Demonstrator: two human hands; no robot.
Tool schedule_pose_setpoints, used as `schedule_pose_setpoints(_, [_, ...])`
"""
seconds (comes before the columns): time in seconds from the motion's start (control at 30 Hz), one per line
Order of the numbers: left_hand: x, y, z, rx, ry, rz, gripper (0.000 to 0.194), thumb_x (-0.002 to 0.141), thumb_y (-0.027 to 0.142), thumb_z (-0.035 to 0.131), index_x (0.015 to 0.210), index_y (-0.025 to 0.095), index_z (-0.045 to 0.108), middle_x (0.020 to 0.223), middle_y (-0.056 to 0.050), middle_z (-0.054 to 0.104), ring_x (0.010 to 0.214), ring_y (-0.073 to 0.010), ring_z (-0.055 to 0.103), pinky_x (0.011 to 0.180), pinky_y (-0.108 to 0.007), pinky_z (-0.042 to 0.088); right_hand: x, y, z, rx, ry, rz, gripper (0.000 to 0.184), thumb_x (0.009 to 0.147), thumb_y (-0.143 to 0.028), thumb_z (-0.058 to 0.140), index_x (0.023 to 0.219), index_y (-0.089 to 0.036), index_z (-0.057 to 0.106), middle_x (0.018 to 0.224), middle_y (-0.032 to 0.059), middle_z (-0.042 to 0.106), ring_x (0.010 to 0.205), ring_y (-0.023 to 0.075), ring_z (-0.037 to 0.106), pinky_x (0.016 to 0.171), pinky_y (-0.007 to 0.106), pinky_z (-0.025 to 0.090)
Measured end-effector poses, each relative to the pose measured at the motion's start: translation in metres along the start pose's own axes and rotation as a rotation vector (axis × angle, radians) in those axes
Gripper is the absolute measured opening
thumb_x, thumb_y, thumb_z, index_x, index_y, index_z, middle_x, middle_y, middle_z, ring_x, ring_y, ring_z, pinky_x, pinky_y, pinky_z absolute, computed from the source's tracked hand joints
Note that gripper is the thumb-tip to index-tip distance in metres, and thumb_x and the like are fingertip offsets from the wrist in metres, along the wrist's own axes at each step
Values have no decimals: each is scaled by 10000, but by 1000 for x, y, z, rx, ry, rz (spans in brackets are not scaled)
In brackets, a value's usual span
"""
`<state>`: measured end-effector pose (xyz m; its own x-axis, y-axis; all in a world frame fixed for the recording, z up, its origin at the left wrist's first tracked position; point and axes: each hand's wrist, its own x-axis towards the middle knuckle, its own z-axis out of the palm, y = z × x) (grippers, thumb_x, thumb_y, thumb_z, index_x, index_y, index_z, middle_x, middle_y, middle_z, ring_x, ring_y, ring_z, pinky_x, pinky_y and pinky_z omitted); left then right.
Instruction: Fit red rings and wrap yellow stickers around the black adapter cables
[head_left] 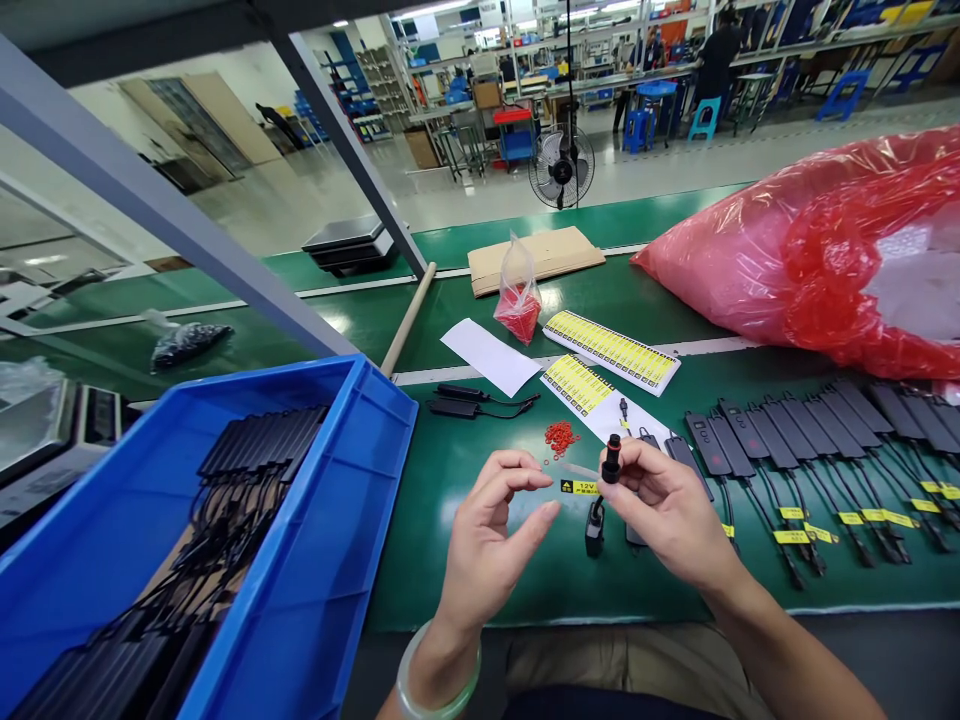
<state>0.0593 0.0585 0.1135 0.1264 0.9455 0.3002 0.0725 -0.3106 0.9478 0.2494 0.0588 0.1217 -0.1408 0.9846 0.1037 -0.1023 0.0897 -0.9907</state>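
While L fingers [534, 532] sit apart, R fingers [630, 508] clamp connector [612, 458] above green tbl [420, 540]; fan [561, 170] beyond.

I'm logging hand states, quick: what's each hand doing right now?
Left hand: open, thumb and fingers apart, near the yellow label.
Right hand: closed, grip on a black connector.

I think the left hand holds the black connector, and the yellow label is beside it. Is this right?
Not the left hand: the head view shows the right hand holding the black connector. The yellow label is beside it, as you wrote.
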Motion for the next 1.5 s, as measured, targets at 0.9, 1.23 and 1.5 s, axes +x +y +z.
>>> schedule_pose_setpoints(0.9, [3, -1, 13, -180, 10, -69, 68, 881, 171, 637, 826, 206, 656, 975, -37, 527, 953, -150, 512, 805, -225, 444, -7, -6, 0, 27, -34, 19, 79, 872, -227, 639, 824, -217, 577, 842, -13, 532, 757, 114, 523, 681, 213, 459])
schedule_pose_setpoints(1.23, [0, 4, 10, -15, 43, 1, 75, 894, 153, 604, 842, 204, 626, 1009, -51, 505, 960, -173, 507, 805, -265, 437, -7, -6, 3, 6, -20, 37, 68, 872, -218, 633, 827, -214, 583, 855, -11, 540, 754, 113, 545, 684, 212, 484])
schedule_pose_setpoints(1.5, [6, 4, 4, 20, 17, 41, 85, 891, 138, 598, 833, 195, 623, 1022, -59, 546, 981, -185, 521, 833, -287, 436, -7, -8, 8, -26, 7, 61, 119, 845, -231, 645, 773, -201, 554, 823, -7, 543, 721, 118, 541, 668, 228, 476])
